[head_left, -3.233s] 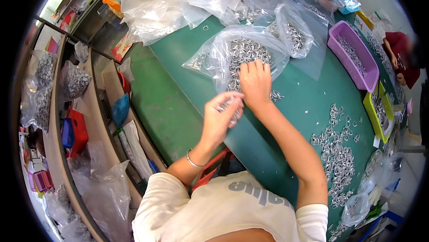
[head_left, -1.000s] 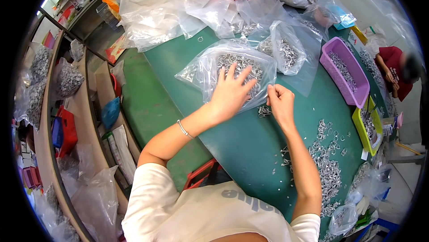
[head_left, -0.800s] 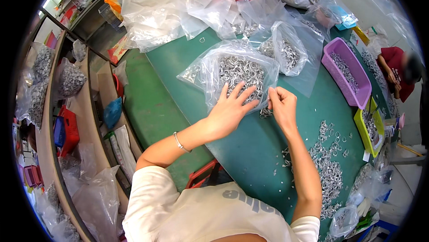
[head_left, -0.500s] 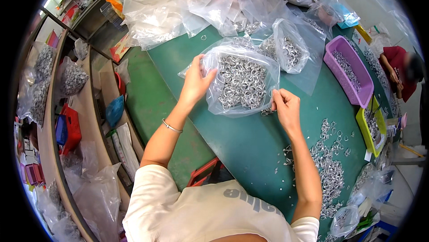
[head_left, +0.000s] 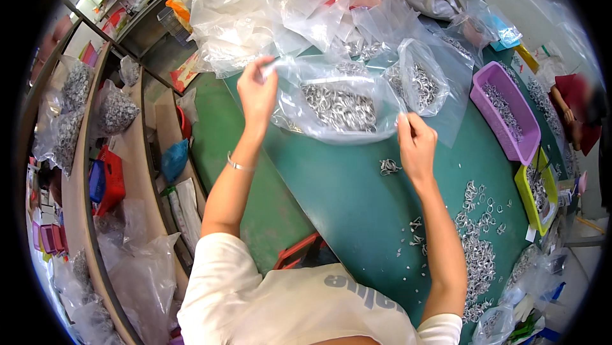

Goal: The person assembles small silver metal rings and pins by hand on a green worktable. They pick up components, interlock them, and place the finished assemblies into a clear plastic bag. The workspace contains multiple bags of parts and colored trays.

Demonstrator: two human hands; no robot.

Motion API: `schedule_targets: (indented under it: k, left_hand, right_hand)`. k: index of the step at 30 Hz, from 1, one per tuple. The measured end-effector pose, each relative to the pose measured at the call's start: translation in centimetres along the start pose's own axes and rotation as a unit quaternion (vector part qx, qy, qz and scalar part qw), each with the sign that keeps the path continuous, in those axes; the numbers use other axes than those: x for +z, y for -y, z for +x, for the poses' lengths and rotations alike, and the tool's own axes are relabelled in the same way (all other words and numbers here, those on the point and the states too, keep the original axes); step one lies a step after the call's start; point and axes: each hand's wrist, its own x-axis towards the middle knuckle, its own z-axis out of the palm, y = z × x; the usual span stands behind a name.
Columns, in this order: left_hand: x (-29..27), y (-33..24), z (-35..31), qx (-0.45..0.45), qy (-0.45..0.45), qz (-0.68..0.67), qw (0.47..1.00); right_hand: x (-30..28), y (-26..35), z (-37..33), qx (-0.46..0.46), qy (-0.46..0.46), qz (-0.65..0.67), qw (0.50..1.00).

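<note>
Both my hands hold the rim of a clear plastic bag, stretching its mouth wide above the green table. Many silvery metal rings lie heaped inside it. My left hand pinches the bag's upper left edge, thumb and fingers closed on the film. My right hand grips the lower right edge between thumb and curled fingers. Just right of the bag stands a second open clear bag with similar rings in it. A small clump of rings lies on the table below my right hand.
Loose rings spread over the table right of my forearm. Along the right edge stand a purple basket and a yellow-green tray. Plastic sheeting covers the far end. Shelves with filled bags are at left. Another person sits far right.
Both hands have lifted the bag's rim and moved it away from me, the left one rising most. The clump of rings below the bag is now uncovered.
</note>
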Motion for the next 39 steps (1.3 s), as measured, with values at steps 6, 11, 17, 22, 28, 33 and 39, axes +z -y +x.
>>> schedule_targets:
  k: [6,11,17,22,28,33,39]
  left_hand:
    - [0.5,-6.2,-5.1,0.282,0.064,0.152,0.945]
    - [4.9,-5.9,-6.3,0.364,0.428,0.174,0.809]
    - [5.7,-3.3,-5.5,0.356,0.497,0.418,0.672]
    - [3.6,-4.8,-3.7,0.214,0.479,0.573,0.630]
    - [3.5,-6.3,-5.0,0.271,0.486,0.518,0.650]
    - [3.8,-3.4,-8.4,0.407,0.508,0.287,0.703]
    - [2.5,-5.7,-11.0,0.300,0.550,0.494,0.603]
  right_hand:
    - [-1.7,-1.3,-1.5,0.035,0.041,0.015,0.998]
    - [-1.3,-1.1,-1.8,0.024,0.051,0.025,0.998]
    - [-2.0,-0.9,-2.4,0.030,0.036,-0.004,0.999]
    - [-2.6,-1.4,-3.3,0.062,0.021,0.010,0.998]
    - [-2.3,-1.2,-3.9,0.036,0.021,-0.021,0.999]
    - [-2.2,-1.1,-4.6,0.045,0.021,-0.031,0.998]
    - [-3.2,-2.3,-6.7,0.112,0.015,-0.066,0.991]
